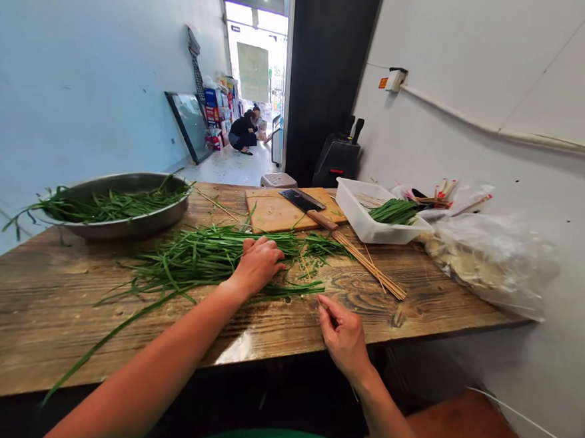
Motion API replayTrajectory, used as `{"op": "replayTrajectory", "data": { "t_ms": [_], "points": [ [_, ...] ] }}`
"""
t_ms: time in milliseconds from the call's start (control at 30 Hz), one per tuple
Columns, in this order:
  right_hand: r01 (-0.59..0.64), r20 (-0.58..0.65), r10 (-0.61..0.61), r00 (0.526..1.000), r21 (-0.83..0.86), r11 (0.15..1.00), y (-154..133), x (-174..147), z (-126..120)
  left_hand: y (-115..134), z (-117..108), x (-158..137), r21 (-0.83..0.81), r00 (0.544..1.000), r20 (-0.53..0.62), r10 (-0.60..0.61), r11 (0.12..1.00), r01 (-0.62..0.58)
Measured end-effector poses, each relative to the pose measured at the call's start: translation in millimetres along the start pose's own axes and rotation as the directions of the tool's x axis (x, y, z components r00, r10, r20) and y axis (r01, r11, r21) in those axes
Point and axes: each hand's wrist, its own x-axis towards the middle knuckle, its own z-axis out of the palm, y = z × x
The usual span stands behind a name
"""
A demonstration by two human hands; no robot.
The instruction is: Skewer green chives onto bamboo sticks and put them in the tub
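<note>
A loose heap of long green garlic chives (194,255) lies across the wooden table in front of me. My left hand (258,263) rests on the heap's right part, fingers curled down around some chives, their tips partly hidden. To its right, by the trimmed ends of a few chives near the table's front edge, my right hand (342,329) is closed in a pinch. A thin pale stick, seemingly a bamboo skewer, shows beneath that wrist; most of it is hidden by the hand. Beyond lies a bundle of bamboo skewers (369,264), beside short chive pieces (325,246).
A metal basin (116,223) of chives stands at left. At the back, a cleaver (304,201) lies on a cutting board (268,210). Right of it are a white plastic tub (372,232) with chives and a clear plastic bag (500,260). A person (243,132) squats near the doorway.
</note>
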Motion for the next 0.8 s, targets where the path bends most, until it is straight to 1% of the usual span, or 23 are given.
{"op": "replayTrajectory", "data": {
  "t_ms": [100, 167, 333, 433, 533, 667, 800],
  "points": [
    [-0.001, 0.013, 0.001, 1.0, 0.007, 1.0, -1, 0, 0, 2, 3, 1, -0.056, 1.0, 0.007, -0.03, 0.998, 0.03],
    [0.003, 0.012, -0.003, 1.0, 0.007, 1.0, -1, 0, 0, 5, 7, 1, -0.092, 0.998, -0.014, -0.062, 0.994, 0.06],
    [-0.001, 0.015, 0.001, 1.0, 0.011, 1.0, 0, 0, 1, 14, 11, 1, -0.109, 0.984, -0.039, -0.172, 0.98, 0.167],
    [-0.009, 0.021, 0.009, 1.0, 0.016, 1.0, -1, 0, 0, 18, 9, 2, -0.159, 0.979, -0.071, -0.189, 0.971, 0.176],
    [-0.003, 0.024, 0.002, 1.0, 0.023, 1.0, -2, 1, -1, 19, 5, 3, -0.268, 0.973, -0.091, -0.214, 0.946, 0.183],
    [0.0, 0.026, -0.001, 1.0, 0.034, 0.999, -3, 2, -2, 19, 2, 5, -0.438, 0.961, -0.026, -0.276, 0.867, 0.237],
    [-0.014, 0.028, 0.012, 1.0, 0.039, 0.999, -2, 2, -1, 18, 1, 5, -0.521, 0.946, 0.03, -0.324, 0.802, 0.291]
  ]
}}
